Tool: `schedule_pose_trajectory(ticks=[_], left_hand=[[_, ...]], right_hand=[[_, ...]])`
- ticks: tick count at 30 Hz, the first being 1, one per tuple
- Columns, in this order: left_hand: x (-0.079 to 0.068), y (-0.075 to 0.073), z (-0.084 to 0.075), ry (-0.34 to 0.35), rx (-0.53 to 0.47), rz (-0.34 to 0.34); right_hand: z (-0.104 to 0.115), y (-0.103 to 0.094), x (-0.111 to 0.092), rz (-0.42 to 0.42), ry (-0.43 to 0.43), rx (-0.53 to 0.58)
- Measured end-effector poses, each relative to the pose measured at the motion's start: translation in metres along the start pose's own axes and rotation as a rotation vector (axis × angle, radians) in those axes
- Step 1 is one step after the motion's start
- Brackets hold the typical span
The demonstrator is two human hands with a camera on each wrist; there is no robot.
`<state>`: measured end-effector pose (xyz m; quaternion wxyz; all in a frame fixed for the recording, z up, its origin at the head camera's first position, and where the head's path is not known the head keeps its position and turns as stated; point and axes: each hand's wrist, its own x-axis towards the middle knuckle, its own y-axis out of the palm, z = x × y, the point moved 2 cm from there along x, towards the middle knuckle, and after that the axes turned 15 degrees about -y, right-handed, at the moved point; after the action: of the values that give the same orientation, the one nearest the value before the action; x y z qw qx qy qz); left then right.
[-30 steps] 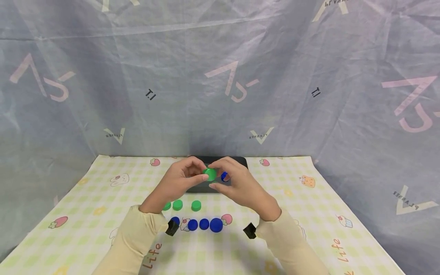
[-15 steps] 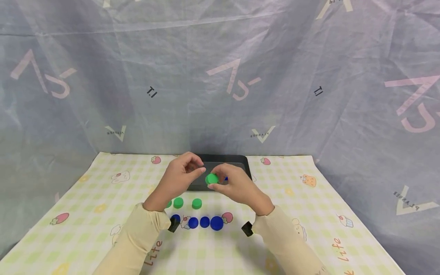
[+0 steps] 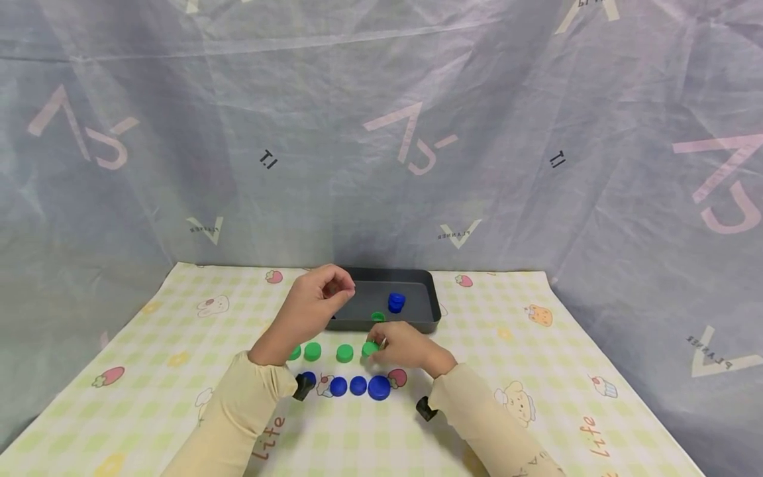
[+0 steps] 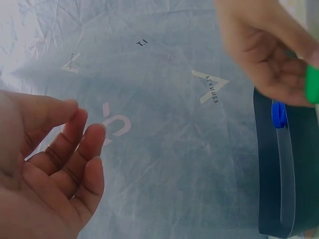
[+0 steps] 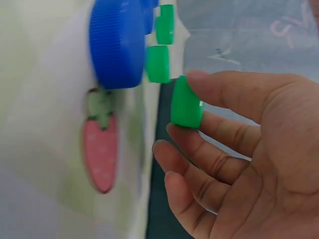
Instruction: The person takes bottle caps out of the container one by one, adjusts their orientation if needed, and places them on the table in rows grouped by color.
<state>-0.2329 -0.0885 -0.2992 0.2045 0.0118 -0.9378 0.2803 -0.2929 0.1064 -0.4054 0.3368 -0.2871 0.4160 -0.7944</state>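
Note:
Between thumb and fingers, my right hand [image 3: 406, 346] pinches a green bottle cap [image 5: 187, 104]. It is low over the table, at the right end of a row of green caps [image 3: 344, 353]. My left hand [image 3: 318, 301] is raised over the left part of a dark tray [image 3: 417, 326]; its loosely curled fingers hold nothing, as the left wrist view shows. In the tray, blue caps [image 3: 396, 303] sit one on another, and a green cap [image 3: 378, 317] lies near the front wall.
Nearer than the green row lies a line of blue caps, the largest blue cap [image 3: 379, 387] at its right end. A checked cloth [image 3: 489, 371] with printed pictures covers the table. Behind it hangs a grey curtain [image 3: 334, 165].
Both hands were on the green cap over the tray. The left hand has let go and stayed there, while the right has carried the cap down and nearer to the green row.

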Motion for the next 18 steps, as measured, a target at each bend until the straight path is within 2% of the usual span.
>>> schedule_pose_trajectory(ticks=[8,18], left_hand=[[0.001,0.001,0.001,0.0,0.003,0.032],[0.0,0.002,0.001,-0.013,0.003,0.034]], right_hand=[[-0.009,0.011,0.003,0.05,-0.008,-0.023],[-0.009,0.013,0.003,0.064,0.008,-0.021]])
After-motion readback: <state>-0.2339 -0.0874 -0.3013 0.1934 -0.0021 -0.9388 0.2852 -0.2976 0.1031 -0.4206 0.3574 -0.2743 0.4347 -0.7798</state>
